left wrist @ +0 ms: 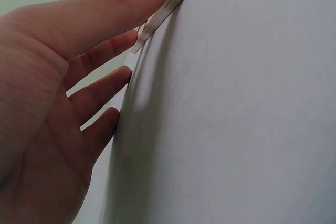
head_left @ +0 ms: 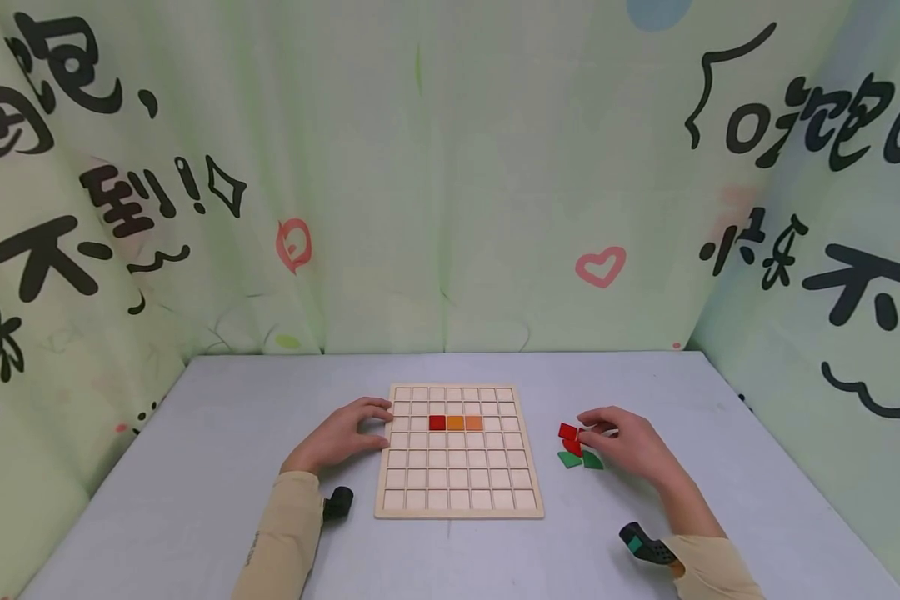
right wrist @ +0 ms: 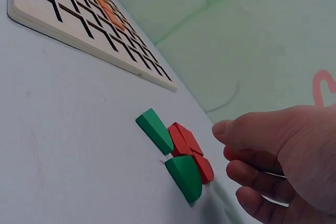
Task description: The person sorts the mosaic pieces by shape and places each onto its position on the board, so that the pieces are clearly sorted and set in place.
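Observation:
A wooden grid board (head_left: 457, 500) lies on the table, with a red square tile (head_left: 437, 423) and two orange square tiles (head_left: 464, 423) side by side in its cells. My left hand (head_left: 348, 433) rests at the board's left edge, thumb and fingertips touching the rim. To the right of the board is a small cluster of red pieces (head_left: 567, 431) and two green pieces (head_left: 592, 460) with curved sides. My right hand (head_left: 626, 442) hovers over this cluster, its fingers loosely bent; in the right wrist view nothing shows between thumb and fingers (right wrist: 247, 174). Its fingertips partly cover a red piece in the head view.
The white table (head_left: 232, 467) carries the board in its middle. Behind and along both sides hang pale green curtains (head_left: 495, 167) with dark lettering and pink hearts. Each wrist wears a small black device (head_left: 337, 504).

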Action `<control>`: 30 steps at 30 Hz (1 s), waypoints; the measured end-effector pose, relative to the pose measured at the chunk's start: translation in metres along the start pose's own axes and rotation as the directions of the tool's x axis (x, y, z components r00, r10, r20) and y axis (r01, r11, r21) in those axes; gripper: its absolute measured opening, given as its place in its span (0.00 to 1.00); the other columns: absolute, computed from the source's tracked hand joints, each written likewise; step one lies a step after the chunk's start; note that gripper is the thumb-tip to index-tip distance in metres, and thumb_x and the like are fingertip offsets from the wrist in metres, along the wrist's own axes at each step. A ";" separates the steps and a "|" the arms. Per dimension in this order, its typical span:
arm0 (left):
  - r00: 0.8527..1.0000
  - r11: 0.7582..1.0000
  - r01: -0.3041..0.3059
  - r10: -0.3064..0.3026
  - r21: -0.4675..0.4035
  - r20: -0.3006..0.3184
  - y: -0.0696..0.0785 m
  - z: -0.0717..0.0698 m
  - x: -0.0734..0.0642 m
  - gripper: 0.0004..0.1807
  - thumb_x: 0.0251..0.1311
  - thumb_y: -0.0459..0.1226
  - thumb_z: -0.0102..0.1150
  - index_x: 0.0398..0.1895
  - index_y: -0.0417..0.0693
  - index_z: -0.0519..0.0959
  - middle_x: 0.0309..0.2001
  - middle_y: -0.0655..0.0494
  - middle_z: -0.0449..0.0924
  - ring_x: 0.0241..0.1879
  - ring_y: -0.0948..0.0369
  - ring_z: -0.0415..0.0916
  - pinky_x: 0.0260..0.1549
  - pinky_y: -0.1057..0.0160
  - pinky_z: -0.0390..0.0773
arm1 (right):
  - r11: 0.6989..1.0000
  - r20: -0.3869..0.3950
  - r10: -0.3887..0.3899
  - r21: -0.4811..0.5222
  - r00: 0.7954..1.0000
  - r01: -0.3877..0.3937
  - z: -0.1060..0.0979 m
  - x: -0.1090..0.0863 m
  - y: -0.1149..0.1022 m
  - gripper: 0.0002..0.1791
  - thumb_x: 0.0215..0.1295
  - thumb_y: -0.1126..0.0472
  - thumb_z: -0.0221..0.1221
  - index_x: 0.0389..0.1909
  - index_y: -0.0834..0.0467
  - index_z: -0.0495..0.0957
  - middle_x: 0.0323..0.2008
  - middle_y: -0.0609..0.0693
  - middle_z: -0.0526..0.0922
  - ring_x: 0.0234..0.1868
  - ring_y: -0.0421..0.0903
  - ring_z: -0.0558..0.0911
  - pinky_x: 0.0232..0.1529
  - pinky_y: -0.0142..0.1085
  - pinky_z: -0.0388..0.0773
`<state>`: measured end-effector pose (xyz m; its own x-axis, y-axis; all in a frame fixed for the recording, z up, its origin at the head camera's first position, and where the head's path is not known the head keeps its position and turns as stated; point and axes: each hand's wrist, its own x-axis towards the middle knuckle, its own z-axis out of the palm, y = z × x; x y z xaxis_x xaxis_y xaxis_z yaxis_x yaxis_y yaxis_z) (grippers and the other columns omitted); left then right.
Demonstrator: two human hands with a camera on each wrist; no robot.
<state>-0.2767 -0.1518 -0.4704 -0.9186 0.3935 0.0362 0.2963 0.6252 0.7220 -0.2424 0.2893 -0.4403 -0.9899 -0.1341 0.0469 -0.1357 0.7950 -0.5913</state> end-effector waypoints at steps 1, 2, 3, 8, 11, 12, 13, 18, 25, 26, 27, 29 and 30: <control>1.000 1.000 -0.002 0.002 0.000 0.001 0.000 0.000 0.000 0.20 0.55 0.36 0.70 0.52 0.44 0.81 0.65 0.54 0.70 0.68 0.51 0.62 0.66 0.50 0.64 | 1.000 -0.002 -0.002 -0.005 1.000 0.002 -0.001 -0.001 0.002 0.19 0.63 0.59 0.65 0.53 0.62 0.79 0.46 0.56 0.82 0.45 0.53 0.79 0.45 0.46 0.82; 1.000 1.000 -0.002 0.002 -0.002 0.003 0.000 0.000 0.000 0.20 0.55 0.36 0.70 0.52 0.44 0.81 0.65 0.54 0.70 0.68 0.50 0.62 0.66 0.50 0.64 | 1.000 -0.005 -0.007 -0.007 1.000 0.007 -0.002 -0.002 0.004 0.18 0.63 0.60 0.65 0.52 0.62 0.79 0.46 0.56 0.82 0.45 0.52 0.80 0.46 0.47 0.82; 1.000 1.000 -0.001 0.001 -0.005 0.004 0.000 0.000 0.000 0.20 0.55 0.36 0.70 0.52 0.44 0.81 0.65 0.54 0.70 0.68 0.50 0.62 0.66 0.50 0.64 | 1.000 -0.006 -0.013 -0.010 1.000 0.013 -0.002 -0.003 0.006 0.18 0.63 0.60 0.65 0.52 0.62 0.80 0.46 0.55 0.82 0.45 0.52 0.80 0.46 0.47 0.82; 1.000 1.000 0.004 -0.004 -0.009 0.006 0.000 0.000 0.000 0.20 0.56 0.36 0.70 0.52 0.44 0.81 0.65 0.54 0.70 0.69 0.51 0.62 0.66 0.50 0.64 | 0.999 -0.002 -0.034 -0.024 0.999 0.033 -0.004 -0.006 0.013 0.18 0.62 0.61 0.65 0.51 0.63 0.80 0.44 0.55 0.82 0.44 0.52 0.80 0.45 0.45 0.82; 1.000 1.000 0.003 -0.003 -0.004 0.005 0.000 0.000 0.000 0.20 0.55 0.36 0.70 0.52 0.44 0.81 0.65 0.54 0.70 0.69 0.51 0.62 0.66 0.50 0.64 | 0.999 0.000 -0.029 -0.025 1.000 0.029 -0.004 -0.007 0.016 0.18 0.62 0.60 0.65 0.52 0.62 0.80 0.45 0.55 0.82 0.45 0.52 0.80 0.45 0.46 0.82; 1.000 1.000 0.003 -0.003 -0.004 0.006 0.000 0.000 0.000 0.20 0.55 0.36 0.70 0.52 0.44 0.81 0.65 0.54 0.70 0.68 0.51 0.62 0.66 0.50 0.64 | 0.999 -0.001 -0.027 -0.026 1.000 0.027 -0.004 -0.007 0.016 0.18 0.62 0.60 0.65 0.52 0.62 0.80 0.45 0.55 0.82 0.45 0.52 0.80 0.45 0.46 0.82; 1.000 1.000 0.004 -0.004 -0.005 0.005 0.000 0.000 0.000 0.20 0.55 0.36 0.70 0.52 0.44 0.81 0.65 0.54 0.70 0.68 0.51 0.62 0.66 0.50 0.64 | 0.999 -0.001 -0.024 -0.024 1.000 0.024 -0.004 -0.007 0.017 0.19 0.62 0.60 0.65 0.52 0.62 0.79 0.45 0.56 0.82 0.45 0.53 0.80 0.46 0.47 0.82; 1.000 1.000 0.000 0.000 -0.005 0.008 0.000 -0.001 0.000 0.20 0.56 0.36 0.70 0.52 0.44 0.81 0.65 0.54 0.70 0.68 0.51 0.62 0.66 0.50 0.64 | 1.000 -0.002 -0.021 -0.023 1.000 0.021 -0.006 -0.009 0.019 0.20 0.61 0.60 0.66 0.53 0.62 0.79 0.47 0.57 0.82 0.46 0.53 0.80 0.47 0.48 0.82; 1.000 1.000 -0.013 0.013 0.006 0.009 -0.001 -0.002 0.000 0.20 0.56 0.36 0.70 0.53 0.43 0.81 0.65 0.53 0.70 0.68 0.50 0.62 0.66 0.49 0.64 | 0.999 0.005 -0.028 -0.027 1.000 0.028 -0.006 -0.009 0.020 0.19 0.61 0.60 0.66 0.53 0.62 0.79 0.46 0.56 0.82 0.45 0.52 0.80 0.46 0.46 0.82; 1.000 1.000 -0.013 0.013 0.005 0.009 -0.001 -0.002 0.000 0.20 0.56 0.36 0.70 0.53 0.43 0.81 0.65 0.53 0.70 0.68 0.50 0.62 0.66 0.49 0.64 | 0.999 0.004 -0.029 -0.027 1.000 0.029 -0.006 -0.009 0.021 0.19 0.61 0.61 0.66 0.53 0.62 0.79 0.46 0.56 0.82 0.45 0.52 0.80 0.46 0.46 0.82; 1.000 1.000 -0.011 0.011 0.003 0.009 -0.001 -0.001 0.000 0.20 0.56 0.36 0.70 0.53 0.43 0.81 0.65 0.53 0.70 0.68 0.50 0.62 0.66 0.49 0.64 | 0.999 0.003 -0.029 -0.026 1.000 0.030 -0.005 -0.008 0.021 0.19 0.61 0.61 0.65 0.52 0.62 0.79 0.46 0.56 0.82 0.45 0.52 0.80 0.46 0.46 0.81; 1.000 1.000 -0.001 0.001 -0.005 0.007 -0.001 -0.001 0.000 0.20 0.56 0.37 0.70 0.52 0.44 0.81 0.65 0.54 0.70 0.69 0.51 0.62 0.66 0.50 0.64 | 0.999 -0.004 -0.029 -0.027 1.000 0.028 -0.003 -0.008 0.021 0.19 0.61 0.61 0.65 0.52 0.62 0.80 0.46 0.56 0.82 0.44 0.51 0.80 0.46 0.45 0.81; 1.000 1.000 0.004 -0.004 -0.007 0.007 -0.001 -0.001 0.000 0.20 0.56 0.37 0.70 0.52 0.45 0.81 0.65 0.54 0.70 0.69 0.51 0.62 0.66 0.50 0.64 | 0.999 -0.009 -0.029 -0.028 1.000 0.029 -0.002 -0.008 0.021 0.18 0.61 0.61 0.65 0.52 0.62 0.80 0.46 0.56 0.82 0.44 0.52 0.79 0.45 0.45 0.81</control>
<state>-0.2774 -0.1527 -0.4704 -0.9179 0.3958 0.0282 0.2906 0.6222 0.7269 -0.2377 0.3082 -0.4512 -0.9858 -0.1517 0.0716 -0.1653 0.8068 -0.5672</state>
